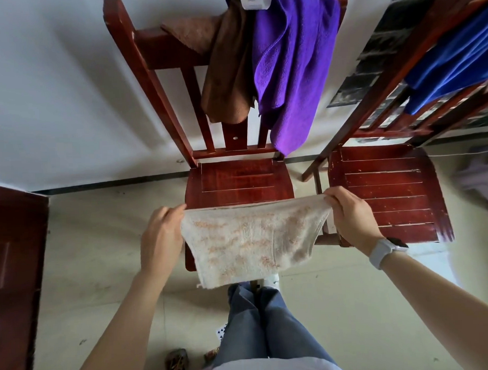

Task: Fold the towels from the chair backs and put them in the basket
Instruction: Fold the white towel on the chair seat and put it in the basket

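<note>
A cream towel with an orange pattern (247,240) hangs stretched in the air over the front edge of the middle chair's seat (238,181). My left hand (161,234) pinches its upper left corner and my right hand (349,217) pinches its upper right corner. The towel looks doubled over, its lower edge hanging near my knees. On the middle chair's back hang a brown towel (225,69) and a purple towel (291,64). A blue towel (454,58) drapes over the back of the right chair (387,191). No basket is in view.
A dark red wooden piece of furniture (16,275) stands at the left edge. Pale purple plastic (480,176), blurred, sits at the far right. Small objects (177,361) lie on the floor by my feet. A white wall is behind the chairs.
</note>
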`<state>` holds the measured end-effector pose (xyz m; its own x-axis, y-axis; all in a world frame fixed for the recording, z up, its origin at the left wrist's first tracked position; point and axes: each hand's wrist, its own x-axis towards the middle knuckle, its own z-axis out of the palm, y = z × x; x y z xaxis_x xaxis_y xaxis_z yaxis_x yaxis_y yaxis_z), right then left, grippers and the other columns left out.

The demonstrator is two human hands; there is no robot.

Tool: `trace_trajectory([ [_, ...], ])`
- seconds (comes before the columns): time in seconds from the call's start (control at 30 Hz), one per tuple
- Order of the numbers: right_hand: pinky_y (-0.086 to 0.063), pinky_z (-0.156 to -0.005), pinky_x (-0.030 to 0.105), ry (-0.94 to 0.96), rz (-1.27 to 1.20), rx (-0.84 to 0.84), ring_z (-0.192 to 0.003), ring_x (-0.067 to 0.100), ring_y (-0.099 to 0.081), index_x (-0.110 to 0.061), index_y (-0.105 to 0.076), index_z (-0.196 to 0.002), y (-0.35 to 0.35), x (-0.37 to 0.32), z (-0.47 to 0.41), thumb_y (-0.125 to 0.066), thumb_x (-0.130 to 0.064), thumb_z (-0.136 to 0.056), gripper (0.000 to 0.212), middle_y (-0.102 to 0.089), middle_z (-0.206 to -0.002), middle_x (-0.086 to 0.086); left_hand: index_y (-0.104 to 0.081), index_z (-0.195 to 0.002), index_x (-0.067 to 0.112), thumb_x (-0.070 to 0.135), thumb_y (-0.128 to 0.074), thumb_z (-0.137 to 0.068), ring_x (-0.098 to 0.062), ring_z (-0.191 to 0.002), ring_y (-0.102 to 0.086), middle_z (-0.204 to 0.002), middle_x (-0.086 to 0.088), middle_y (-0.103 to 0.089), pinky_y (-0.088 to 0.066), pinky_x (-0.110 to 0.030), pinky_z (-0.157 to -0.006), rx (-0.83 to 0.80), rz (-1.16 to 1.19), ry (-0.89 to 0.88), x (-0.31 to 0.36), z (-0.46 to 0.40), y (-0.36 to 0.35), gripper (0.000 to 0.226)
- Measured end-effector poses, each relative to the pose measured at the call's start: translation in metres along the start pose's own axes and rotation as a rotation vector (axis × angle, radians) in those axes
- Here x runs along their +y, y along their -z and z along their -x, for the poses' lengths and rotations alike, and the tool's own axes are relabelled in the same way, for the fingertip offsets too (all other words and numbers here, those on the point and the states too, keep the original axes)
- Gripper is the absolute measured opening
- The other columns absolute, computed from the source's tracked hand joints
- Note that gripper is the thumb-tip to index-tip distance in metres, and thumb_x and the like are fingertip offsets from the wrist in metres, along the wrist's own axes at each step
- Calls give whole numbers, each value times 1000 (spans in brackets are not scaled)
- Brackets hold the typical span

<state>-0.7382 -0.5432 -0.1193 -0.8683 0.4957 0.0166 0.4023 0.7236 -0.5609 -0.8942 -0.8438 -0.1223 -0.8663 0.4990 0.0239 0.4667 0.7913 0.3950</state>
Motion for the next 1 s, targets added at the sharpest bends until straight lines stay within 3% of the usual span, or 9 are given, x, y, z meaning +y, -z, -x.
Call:
trace_trajectory([
  [0.1,-51,-67,40,43,5,84,-79,34,-63,4,-62,-96,6,-6,-14,-48,-1,-90,15,-67,-88,17,-63,-103,-4,-5,-56,-83,-40,-79,-62,-90,-23,-65,-49,-43,-59,76,22,-2,2,-20,8,20],
  [0.33,-50,-66,39,144,-7,210,-76,35,-60,7,-61,-91,19,-17,-34,-49,4,-88,13,-62,-85,19,-64,-89,2,-8,-59,-80,-36,-82,-57,-87,-17,-63,-46,-40,-46,303,-62,-75,-2,-41,18,15],
  [0.5,-51,-59,40,234,61,122,-68,34,-60,7,-61,-85,5,-2,-14,-48,-3,-89,17,-63,-79,18,-66,-84,4,-11,-63,-75,-32,-79,-54,-89,-13,-67,-47,-37,-65,323,-115,-211,-25,-17,0,18],
  [0.57,-50,-62,38,238,88,47,-69,33,-61,6,-62,-84,-12,11,0,-45,-10,-89,24,-65,-81,17,-67,-83,4,-10,-65,-73,-29,-82,-55,-88,-10,-68,-44,-34,-74,253,-113,-244,-37,-3,-19,18],
  [0.67,-51,-66,38,192,119,-123,-76,33,-65,3,-66,-84,-46,35,26,-55,-2,-82,12,-68,-87,16,-68,-81,5,-3,-59,-74,-29,-84,-59,-86,-8,-70,-42,-31,-79,82,-107,-276,-55,24,-54,14],
  [0.83,-46,-81,39,-32,172,-587,-97,33,-61,-4,-69,-91,-109,82,74,-58,-6,-86,12,-67,-99,14,-71,-72,8,-12,-73,-60,-24,-84,-65,-78,-2,-71,-54,-29,-64,-377,-99,-159,-79,75,-117,24],
  [0.93,-42,-84,34,-166,259,-776,-104,28,-56,-11,-68,-100,-138,103,96,-51,-15,-91,19,-64,-109,8,-70,-81,7,-6,-60,-79,-24,-97,-61,-91,-5,-70,-53,-35,-74,-634,-64,-51,-91,96,-153,16],
  [1.0,-43,-85,34,-257,252,-789,-105,27,-55,-12,-67,-101,-149,110,104,-50,-19,-92,20,-63,-110,7,-67,-85,8,5,-49,-89,-22,-100,-57,-95,-4,-67,-47,-33,-74,-685,-46,4,-96,104,-172,19],
])
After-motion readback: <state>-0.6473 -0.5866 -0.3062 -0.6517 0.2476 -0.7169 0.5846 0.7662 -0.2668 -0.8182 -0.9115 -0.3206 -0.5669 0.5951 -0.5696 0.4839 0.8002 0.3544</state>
